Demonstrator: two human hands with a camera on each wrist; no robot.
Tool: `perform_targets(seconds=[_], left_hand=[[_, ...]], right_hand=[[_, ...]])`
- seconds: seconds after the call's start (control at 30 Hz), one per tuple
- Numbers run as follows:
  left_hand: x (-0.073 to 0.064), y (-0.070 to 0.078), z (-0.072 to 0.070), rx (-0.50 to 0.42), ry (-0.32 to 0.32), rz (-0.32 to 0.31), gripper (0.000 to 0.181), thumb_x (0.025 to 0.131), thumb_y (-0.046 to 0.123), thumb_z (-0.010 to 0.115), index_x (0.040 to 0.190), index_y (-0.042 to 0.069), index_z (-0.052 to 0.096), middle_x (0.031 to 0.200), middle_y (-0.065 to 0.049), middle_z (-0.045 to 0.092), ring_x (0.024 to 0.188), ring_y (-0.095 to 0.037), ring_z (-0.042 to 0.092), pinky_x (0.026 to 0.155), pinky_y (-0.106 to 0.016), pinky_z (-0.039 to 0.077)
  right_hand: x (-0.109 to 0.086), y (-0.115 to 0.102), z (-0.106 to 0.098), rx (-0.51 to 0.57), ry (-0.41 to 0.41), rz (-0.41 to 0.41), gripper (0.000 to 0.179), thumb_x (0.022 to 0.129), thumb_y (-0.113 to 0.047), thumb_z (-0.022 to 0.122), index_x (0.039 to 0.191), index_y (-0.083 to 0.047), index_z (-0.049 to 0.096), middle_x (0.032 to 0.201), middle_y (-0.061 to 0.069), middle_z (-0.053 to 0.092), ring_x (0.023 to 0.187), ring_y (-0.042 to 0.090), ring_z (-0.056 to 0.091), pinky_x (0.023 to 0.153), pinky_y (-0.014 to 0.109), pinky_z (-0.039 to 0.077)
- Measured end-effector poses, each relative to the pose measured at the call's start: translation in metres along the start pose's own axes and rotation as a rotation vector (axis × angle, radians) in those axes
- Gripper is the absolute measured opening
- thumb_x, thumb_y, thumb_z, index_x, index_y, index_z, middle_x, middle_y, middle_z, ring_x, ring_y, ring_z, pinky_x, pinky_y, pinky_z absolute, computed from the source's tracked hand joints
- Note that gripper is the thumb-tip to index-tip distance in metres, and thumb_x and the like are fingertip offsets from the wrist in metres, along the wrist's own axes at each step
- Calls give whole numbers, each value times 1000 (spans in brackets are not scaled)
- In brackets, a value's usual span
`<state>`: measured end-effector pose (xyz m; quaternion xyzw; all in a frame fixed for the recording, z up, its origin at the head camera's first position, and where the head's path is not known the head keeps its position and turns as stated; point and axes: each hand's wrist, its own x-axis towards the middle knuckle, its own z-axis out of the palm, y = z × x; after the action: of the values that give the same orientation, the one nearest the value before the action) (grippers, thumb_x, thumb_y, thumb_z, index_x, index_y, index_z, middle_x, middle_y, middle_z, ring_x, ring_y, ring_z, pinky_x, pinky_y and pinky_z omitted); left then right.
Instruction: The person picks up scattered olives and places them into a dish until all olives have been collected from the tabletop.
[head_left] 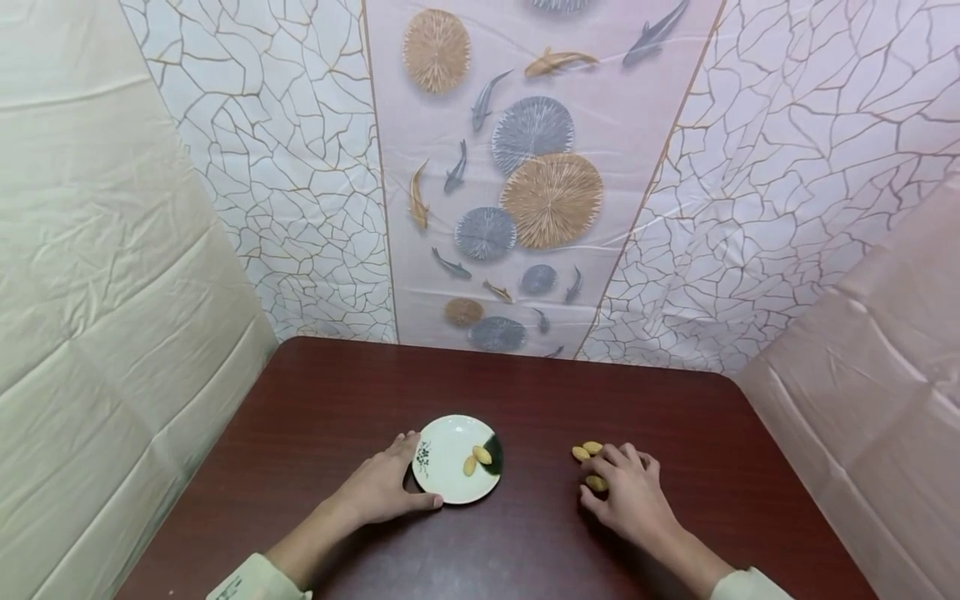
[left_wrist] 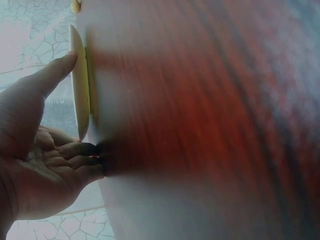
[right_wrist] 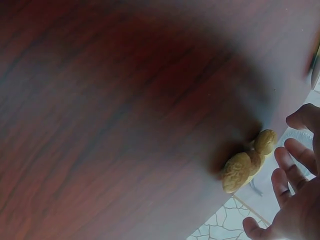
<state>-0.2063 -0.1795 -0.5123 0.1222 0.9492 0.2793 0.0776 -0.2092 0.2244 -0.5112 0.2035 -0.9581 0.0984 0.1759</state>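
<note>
Seemingly to steady it, the left hand (head_left: 384, 481) in the head view grips the plate (head_left: 446, 472) by its rim; two nuts (head_left: 482, 456) lie on it, while three loose nuts (head_left: 596, 482) sit on the counter (head_left: 337, 392) beside the right hand (head_left: 632, 493). In the left wrist view, thumb and fingers span the rim, perhaps as a brace. In the right wrist view, the grip is relaxed and empty, fingers apart from the loose nuts.

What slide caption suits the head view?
Left hand touching a white plate with two yellowish pieces; right hand by more pieces.
</note>
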Motion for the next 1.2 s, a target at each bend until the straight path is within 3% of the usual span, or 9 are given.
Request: perform_targets(seconds=[0.43,1.2], left_hand=[[0,-2,2,-9,-4,7,123,84,64,90,171,-4,34,174,-31,39,163,-48,40,125,-70,42],[2,-4,3,-2,-1,15,122,84,64,89,170,-5,35,174,-31,39,164,-46,40,126,-69,42]], right_hand=[[-5,5,3,-32,-36,27,25,80,-20,96,98,-23,78,102,-5,67,101,24,57,99,76,46],[5,2,9,-24,57,-35,26,76,-17,95,92,-22,76,99,-3,69,100,26,59,97,74,48]])
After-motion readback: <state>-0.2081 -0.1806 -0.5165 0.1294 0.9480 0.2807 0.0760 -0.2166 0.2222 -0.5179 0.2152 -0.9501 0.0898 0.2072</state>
